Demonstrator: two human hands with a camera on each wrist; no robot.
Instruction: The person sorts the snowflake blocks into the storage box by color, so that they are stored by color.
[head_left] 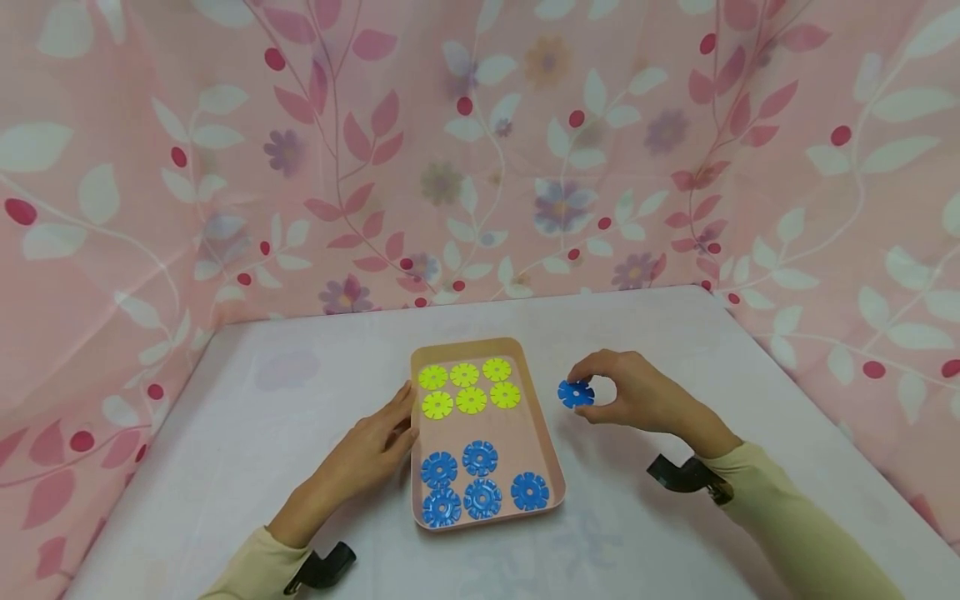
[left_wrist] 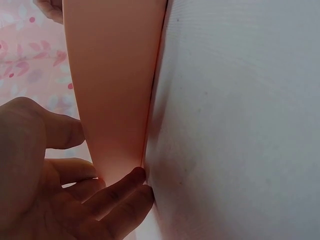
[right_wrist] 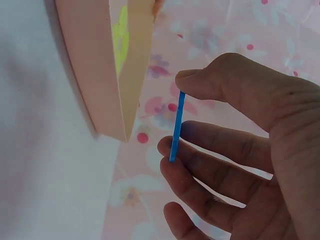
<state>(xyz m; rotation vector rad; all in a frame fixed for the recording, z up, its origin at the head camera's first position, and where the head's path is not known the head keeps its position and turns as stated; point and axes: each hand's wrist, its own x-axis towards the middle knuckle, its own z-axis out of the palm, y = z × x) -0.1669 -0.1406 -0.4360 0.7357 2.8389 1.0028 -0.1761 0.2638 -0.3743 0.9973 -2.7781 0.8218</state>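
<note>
A blue notched plastic disc [head_left: 576, 393] is pinched by its edges between the thumb and fingers of my right hand [head_left: 637, 392], right of the tray and above the table. Edge-on, the same disc [right_wrist: 177, 127] shows in the right wrist view. My left hand [head_left: 367, 450] touches the left side of the pink tray [head_left: 488, 429] with its fingertips, and the left wrist view shows them against the tray's outer wall [left_wrist: 115, 90]. Inside the tray, several yellow-green notched discs [head_left: 471, 400] lie in two rows at the far end. Several blue discs [head_left: 482, 498] lie at the near end.
The tray stands on a table with a white cover [head_left: 300, 400]. A pink floral curtain [head_left: 480, 167] hangs behind the table and along both sides. Each wrist wears a black camera mount [head_left: 678, 475].
</note>
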